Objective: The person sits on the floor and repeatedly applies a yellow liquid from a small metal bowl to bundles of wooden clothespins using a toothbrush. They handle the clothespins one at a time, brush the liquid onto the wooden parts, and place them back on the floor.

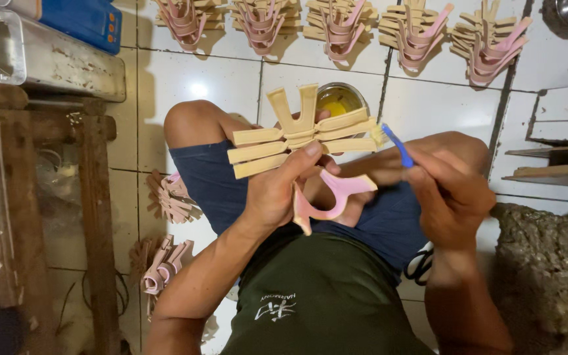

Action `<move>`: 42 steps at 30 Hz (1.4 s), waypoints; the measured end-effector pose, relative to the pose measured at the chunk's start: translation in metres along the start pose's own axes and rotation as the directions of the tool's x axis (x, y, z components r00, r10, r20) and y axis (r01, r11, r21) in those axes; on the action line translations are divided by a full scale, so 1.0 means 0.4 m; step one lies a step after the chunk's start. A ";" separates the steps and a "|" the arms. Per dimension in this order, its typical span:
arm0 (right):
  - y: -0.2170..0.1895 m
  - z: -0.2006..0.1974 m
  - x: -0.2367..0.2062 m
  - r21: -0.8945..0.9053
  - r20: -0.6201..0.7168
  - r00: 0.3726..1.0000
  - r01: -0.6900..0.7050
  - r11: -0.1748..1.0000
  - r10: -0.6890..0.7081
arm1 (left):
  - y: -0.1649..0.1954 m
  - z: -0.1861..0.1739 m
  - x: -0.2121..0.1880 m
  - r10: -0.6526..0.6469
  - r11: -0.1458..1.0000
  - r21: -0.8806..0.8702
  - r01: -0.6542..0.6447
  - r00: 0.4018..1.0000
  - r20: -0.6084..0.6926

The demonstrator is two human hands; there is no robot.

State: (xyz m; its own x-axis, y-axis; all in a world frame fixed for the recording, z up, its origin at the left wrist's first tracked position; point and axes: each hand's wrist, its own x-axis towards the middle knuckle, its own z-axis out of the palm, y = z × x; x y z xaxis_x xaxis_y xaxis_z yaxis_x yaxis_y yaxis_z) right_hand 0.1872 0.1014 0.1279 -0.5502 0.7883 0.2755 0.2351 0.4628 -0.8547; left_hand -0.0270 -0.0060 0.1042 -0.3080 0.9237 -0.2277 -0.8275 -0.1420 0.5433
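Your left hand (277, 190) is clamped on a fanned bundle of tan Y-shaped sandal straps (304, 135), held above your lap, with one pink strap (327, 197) hanging below the thumb. They look thin, light and bendy, likely rubbery, so pinch them where the arms overlap near the fork; the loose ends will probably flop and slide apart. Your right hand (451, 197) is closed on a small blue-handled brush (397, 146), its tip at the bundle's right ends. Just behind sits a tin of yellow glue (340, 100). Further bundles (340, 26) lie in a row on the white tiled floor (185, 85).
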 end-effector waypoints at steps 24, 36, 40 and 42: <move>-0.021 0.012 0.013 -0.162 0.016 1.000 0.018 0.987 -0.016 | 0.034 -0.004 -0.007 -0.112 0.992 -0.041 0.116 0.990 0.089; 0.015 -0.015 0.009 -0.096 -0.169 0.985 0.019 0.995 -0.035 | 0.028 -0.025 -0.003 -0.103 0.984 -0.132 0.117 0.989 0.104; 0.001 -0.027 -0.004 -0.033 -0.052 0.999 0.013 0.999 -0.015 | 0.018 -0.013 0.011 0.001 0.996 0.093 -0.010 0.996 0.092; -0.013 -0.021 -0.014 0.113 0.030 0.999 -0.032 0.993 0.028 | 0.012 -0.006 0.012 0.010 0.995 0.097 -0.019 0.995 0.095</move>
State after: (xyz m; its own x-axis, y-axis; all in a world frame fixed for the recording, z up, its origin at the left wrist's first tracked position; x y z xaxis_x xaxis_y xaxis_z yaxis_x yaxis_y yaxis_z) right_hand 0.1960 0.0979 0.1346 -0.5674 0.7884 0.2377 0.1604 0.3889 -0.9072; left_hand -0.0337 -0.0033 0.1037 -0.2702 0.9519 -0.1445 -0.7718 -0.1244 0.6236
